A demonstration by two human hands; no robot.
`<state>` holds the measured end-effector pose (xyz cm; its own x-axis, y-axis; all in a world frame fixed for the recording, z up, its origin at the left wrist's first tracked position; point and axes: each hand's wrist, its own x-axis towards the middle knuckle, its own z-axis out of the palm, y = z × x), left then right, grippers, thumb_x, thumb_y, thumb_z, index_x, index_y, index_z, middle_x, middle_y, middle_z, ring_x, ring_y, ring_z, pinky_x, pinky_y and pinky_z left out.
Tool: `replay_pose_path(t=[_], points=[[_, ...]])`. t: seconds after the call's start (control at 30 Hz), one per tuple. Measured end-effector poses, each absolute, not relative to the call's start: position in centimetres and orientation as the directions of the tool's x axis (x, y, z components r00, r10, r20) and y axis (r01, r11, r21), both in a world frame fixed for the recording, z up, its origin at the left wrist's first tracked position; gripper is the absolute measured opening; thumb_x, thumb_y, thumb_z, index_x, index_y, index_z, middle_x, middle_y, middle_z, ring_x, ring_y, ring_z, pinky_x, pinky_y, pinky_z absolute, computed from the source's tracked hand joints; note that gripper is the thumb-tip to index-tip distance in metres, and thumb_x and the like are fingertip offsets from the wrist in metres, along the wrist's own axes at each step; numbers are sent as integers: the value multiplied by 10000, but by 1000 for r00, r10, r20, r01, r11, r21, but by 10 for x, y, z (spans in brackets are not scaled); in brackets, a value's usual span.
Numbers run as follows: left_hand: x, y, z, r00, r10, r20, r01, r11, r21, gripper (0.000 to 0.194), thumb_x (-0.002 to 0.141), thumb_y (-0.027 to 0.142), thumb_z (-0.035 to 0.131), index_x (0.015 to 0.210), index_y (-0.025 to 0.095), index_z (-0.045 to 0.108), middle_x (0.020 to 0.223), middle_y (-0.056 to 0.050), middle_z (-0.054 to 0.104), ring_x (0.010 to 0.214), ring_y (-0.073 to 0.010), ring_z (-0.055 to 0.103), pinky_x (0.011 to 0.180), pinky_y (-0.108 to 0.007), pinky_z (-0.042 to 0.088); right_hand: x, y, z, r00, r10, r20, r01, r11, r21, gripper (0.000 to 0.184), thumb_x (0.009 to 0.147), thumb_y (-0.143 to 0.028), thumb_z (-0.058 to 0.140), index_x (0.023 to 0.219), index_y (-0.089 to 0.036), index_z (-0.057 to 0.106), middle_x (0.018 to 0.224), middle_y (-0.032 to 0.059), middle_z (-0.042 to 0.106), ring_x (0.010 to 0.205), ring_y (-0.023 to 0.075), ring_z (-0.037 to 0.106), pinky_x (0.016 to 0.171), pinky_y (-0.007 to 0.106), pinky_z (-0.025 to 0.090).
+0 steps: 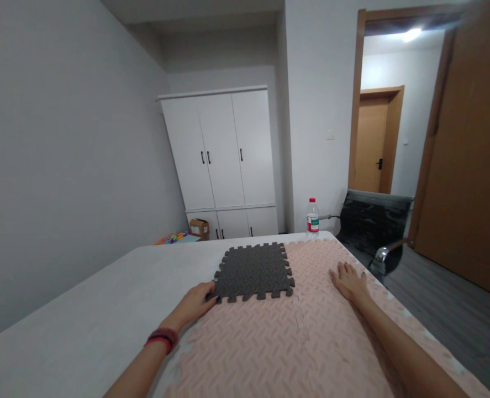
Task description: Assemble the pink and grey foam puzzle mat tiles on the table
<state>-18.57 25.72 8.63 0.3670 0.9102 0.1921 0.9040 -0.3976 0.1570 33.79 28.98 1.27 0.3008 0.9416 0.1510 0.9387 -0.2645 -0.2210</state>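
A dark grey foam puzzle tile (253, 271) with toothed edges lies at the far end of the pink foam mat (248, 342). My left hand (195, 302) grips its near left corner, with the thumb along the near edge and the fingers at the left edge. The fingertips are partly hidden there. Over on the right, my right hand (349, 282) rests on the pink mat with fingers spread and nothing in them. Faint seams run through the pink mat near its middle.
The white table (104, 298) extends left of the mats. A water bottle (312, 220) with a red cap stands at the far edge. Beyond the right edge is a black chair (371, 226). A white cabinet (224, 149) and a cardboard box (199, 228) are behind.
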Motion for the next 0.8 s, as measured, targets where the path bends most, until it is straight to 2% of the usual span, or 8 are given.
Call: replay_pose_path(t=[0.2, 0.27, 0.37, 0.43, 0.63, 0.8], points=[[-175, 261, 105, 324, 934, 153, 941, -335, 51, 233, 723, 421, 571, 807, 206, 598, 957, -67, 575, 935, -255, 524, 835, -403, 368, 337, 290, 14, 306, 941, 142, 937, -271, -219, 682, 885, -553, 167, 1414, -134, 263, 1459, 140, 276, 1343, 267, 189, 1053, 572, 69], [-166, 268, 113, 315, 937, 147, 944, -325, 50, 328, 723, 450, 603, 911, 182, 608, 1022, -76, 574, 977, -255, 519, 880, -448, 365, 337, 289, 13, 299, 942, 150, 940, -264, -218, 679, 885, -550, 170, 1410, -131, 269, 1452, 142, 291, 1337, 269, 203, 1049, 579, 76], [-142, 285, 120, 354, 922, 154, 925, -370, 89, 486, 828, 487, 505, 1207, 183, 494, 1246, -98, 512, 1109, -243, 487, 967, -466, 343, 337, 288, 13, 293, 939, 177, 942, -253, -219, 671, 887, -543, 165, 1400, -127, 285, 1445, 141, 302, 1333, 272, 212, 1045, 580, 92], [-120, 296, 116, 394, 907, 153, 903, -412, 118, 521, 885, 493, 407, 1323, 211, 386, 1366, -95, 430, 1214, -241, 426, 1025, -474, 302, 337, 287, 13, 297, 934, 197, 942, -253, -221, 667, 888, -542, 162, 1393, -128, 298, 1444, 137, 306, 1333, 272, 212, 1045, 579, 98], [-63, 307, 68, 398, 915, 60, 905, -402, 138, 582, 887, 562, 323, 1388, 267, 299, 1474, -97, 298, 1356, -300, 235, 1070, -578, 180, 335, 289, 15, 297, 938, 176, 941, -256, -223, 668, 888, -546, 170, 1398, -132, 290, 1448, 136, 300, 1332, 272, 217, 1048, 579, 96], [-55, 305, 49, 378, 925, 32, 917, -379, 123, 620, 856, 633, 261, 1409, 357, 222, 1518, -84, 199, 1396, -300, 108, 1076, -569, 100, 338, 288, 15, 290, 942, 167, 946, -255, -202, 657, 894, -550, 167, 1393, -145, 303, 1450, 143, 293, 1333, 282, 216, 1043, 575, 104]])
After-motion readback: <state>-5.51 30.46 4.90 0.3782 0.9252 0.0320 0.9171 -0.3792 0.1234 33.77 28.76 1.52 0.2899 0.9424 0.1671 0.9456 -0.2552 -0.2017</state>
